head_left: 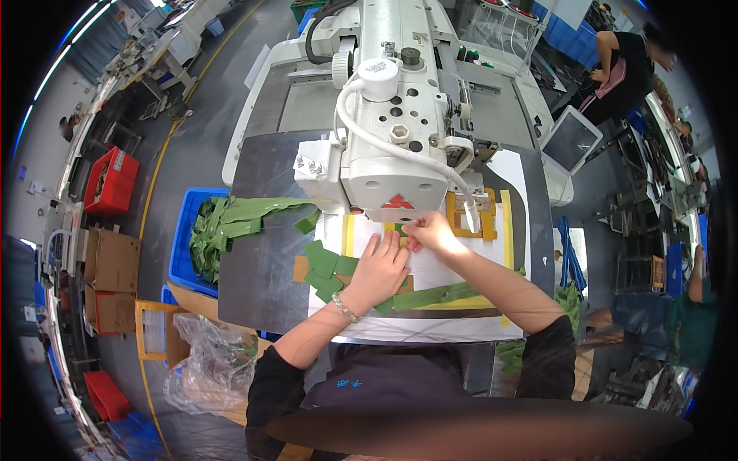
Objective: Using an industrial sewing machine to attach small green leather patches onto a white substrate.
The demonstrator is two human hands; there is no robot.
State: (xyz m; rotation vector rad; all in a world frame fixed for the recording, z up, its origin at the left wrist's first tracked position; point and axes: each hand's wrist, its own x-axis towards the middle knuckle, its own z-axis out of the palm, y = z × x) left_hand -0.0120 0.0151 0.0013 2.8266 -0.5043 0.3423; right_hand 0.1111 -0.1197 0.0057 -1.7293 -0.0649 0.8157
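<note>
My left hand (pixel 374 275) lies flat with its fingers stretched out on a white sheet (pixel 446 269) edged with yellow strips. Right beside it, the fingertips of my right hand (pixel 430 233) are pinched together at a small green fabric piece (pixel 398 228), partly hidden below the head of a white sewing machine (pixel 396 165). Several cut green pieces (pixel 321 261) overlap to the left of my left hand. A long green strip (pixel 438 296) stretches across the sheet nearer to me, passing under my right forearm.
At the left, a blue bin (pixel 180 253) holds a heap of green strips (pixel 211 238), some trailing onto the dark table (pixel 265 292). A yellow frame (pixel 488 219) sits right of the machine head. Clear plastic (pixel 207 361) fills a box at lower left. A screen (pixel 573 140) stands at right.
</note>
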